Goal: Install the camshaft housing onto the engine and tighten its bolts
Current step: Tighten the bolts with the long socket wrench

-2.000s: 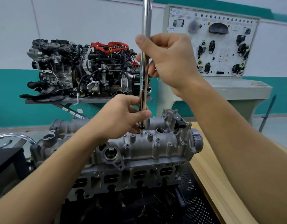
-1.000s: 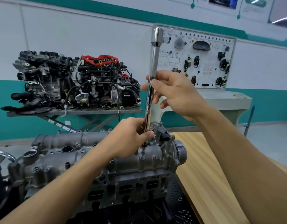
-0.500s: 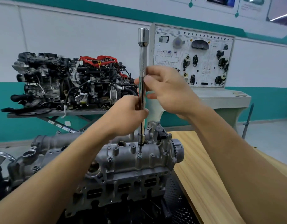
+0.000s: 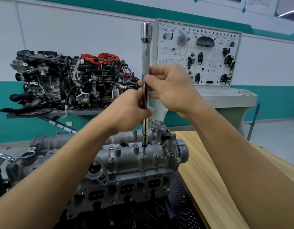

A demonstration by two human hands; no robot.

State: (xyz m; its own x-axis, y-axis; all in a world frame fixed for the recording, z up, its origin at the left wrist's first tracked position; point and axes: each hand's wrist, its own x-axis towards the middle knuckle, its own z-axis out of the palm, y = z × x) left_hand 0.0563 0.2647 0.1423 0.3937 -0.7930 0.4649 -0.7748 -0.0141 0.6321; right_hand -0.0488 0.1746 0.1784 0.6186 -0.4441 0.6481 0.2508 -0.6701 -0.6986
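The grey cast camshaft housing sits on top of the engine in the lower middle of the head view. A long chrome extension bar stands upright, its lower socket tip on a bolt near the housing's right end. My left hand grips the bar's lower shaft. My right hand pinches the bar higher up between thumb and fingers. Other bolts stand along the housing's top edge.
A wooden bench top lies to the right of the engine. Behind, a second complete engine with red hoses sits on a metal stand. A white electrical training panel stands on a grey console at the back right.
The upright bar has shifted from a bolt further back to one nearer the housing's front. My left hand slid up the shaft, closer to my right hand. The camera tilted up.
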